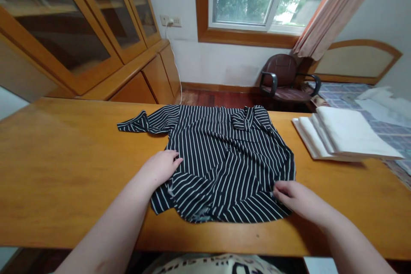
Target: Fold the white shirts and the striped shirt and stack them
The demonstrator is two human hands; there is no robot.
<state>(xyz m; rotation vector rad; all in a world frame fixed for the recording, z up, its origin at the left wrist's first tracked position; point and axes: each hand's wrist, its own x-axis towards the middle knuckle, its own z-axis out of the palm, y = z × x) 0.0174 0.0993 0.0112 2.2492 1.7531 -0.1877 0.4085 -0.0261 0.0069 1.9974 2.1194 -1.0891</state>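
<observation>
A black shirt with white stripes (201, 150) lies spread on the wooden table, creased across its middle and lower part. One sleeve stretches out to the left, while the other is folded over the shirt's upper right. My left hand (163, 165) rests on the left side edge of the shirt, its thumb and fingers slightly apart. At the lower right edge, my right hand (288, 192) has its fingers closed on the shirt fabric; the fingertips are partly hidden.
A stack of folded white cloths (349, 130) sits at the table's right side. The wooden table (64, 167) runs along a glass-fronted cabinet (105, 21) on the left. Beyond it stand a brown armchair (282, 72) and a bed (340, 94) below the window.
</observation>
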